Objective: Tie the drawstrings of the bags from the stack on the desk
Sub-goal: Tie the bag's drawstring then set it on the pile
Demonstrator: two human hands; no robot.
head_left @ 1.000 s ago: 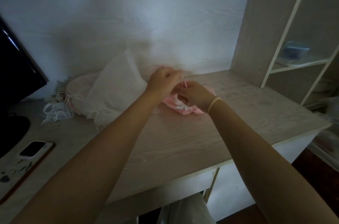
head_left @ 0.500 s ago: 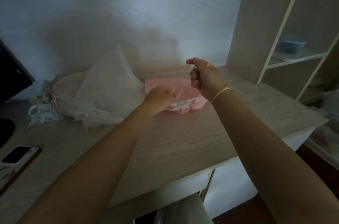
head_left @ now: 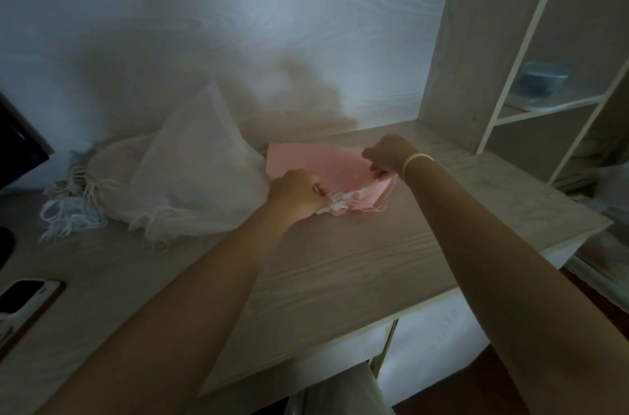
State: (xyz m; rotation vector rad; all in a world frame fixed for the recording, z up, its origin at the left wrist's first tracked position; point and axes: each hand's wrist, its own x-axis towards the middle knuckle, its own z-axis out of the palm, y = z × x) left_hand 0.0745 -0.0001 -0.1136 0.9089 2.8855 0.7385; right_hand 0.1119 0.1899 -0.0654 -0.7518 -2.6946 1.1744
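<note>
Pink bag (head_left: 316, 164) flat on desk (head_left: 340, 265), gathered mouth toward viewer; left hand (head_left: 296, 191), right hand (head_left: 386, 156) grip clamped on it.

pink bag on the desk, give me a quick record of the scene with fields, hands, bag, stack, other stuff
bag in work: pink drawstring bag, lying on the desk, mouth gathered toward the person
left hand: left hand curled at the bag's bunched mouth, pinching it
right hand: right hand gripping the bag's right edge and its pink drawstring
stack: sheer white bags piled left of the pink bag, loose strings at far left
other: phone at the desk's left edge; blue container on the shelf
</note>
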